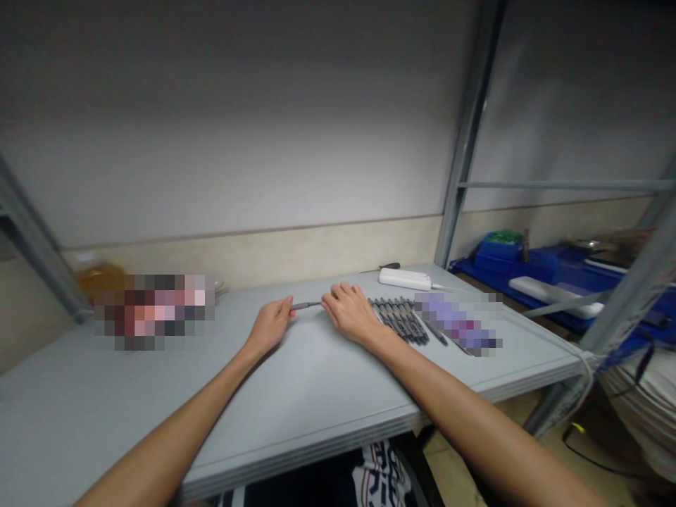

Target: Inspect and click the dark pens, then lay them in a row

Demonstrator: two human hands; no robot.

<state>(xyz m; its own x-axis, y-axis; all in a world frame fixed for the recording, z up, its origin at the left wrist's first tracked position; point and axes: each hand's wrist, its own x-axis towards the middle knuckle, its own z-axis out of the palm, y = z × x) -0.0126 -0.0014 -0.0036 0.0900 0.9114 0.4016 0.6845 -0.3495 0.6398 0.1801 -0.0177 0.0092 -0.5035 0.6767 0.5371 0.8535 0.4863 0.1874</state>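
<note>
Just above the table, my left hand [272, 326] is closed around the thick grey end of a slim pen [305, 305], thumb along its barrel. A thin dark section of the pen runs right to my right hand [349, 312], whose bent thumb and fingers meet its tip; the tip itself is hidden by them. Right beside that hand lies a row of several dark pens [401, 320], side by side and partly covered by the hand and wrist. One more pen [436, 334] rests apart, to the right of the row.
A white power strip [405, 279] with a cable sits at the back, a screwdriver [389, 267] behind it. Blurred-out items lie at the left [158, 310] and right [459, 322] of the table [296, 401]. Metal posts [465, 134] frame a blue-covered surface [554, 271] at right.
</note>
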